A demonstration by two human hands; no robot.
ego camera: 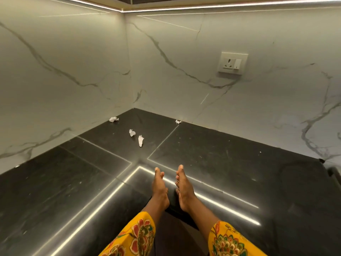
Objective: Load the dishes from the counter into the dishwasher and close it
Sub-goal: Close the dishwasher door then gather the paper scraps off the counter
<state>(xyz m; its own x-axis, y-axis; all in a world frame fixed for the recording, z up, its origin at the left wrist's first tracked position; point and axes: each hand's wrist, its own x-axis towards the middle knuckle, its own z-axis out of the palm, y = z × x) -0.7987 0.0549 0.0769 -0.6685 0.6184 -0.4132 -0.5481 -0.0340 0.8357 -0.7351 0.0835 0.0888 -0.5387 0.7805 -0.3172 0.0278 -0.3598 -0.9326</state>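
My left hand [160, 189] and my right hand [184, 189] stretch out side by side over the black stone counter [230, 163], palms turned toward each other, fingers straight. Neither hand holds anything. No dishes and no dishwasher show in this view. Yellow floral sleeves cover both forearms at the bottom edge.
Several crumpled white paper scraps [136, 136] lie toward the counter's back corner, with one more scrap [178, 121] at the wall's foot. White marble walls meet in a corner behind. A wall socket with a switch [232, 63] sits on the right wall. A dark object [335, 172] pokes in at the right edge.
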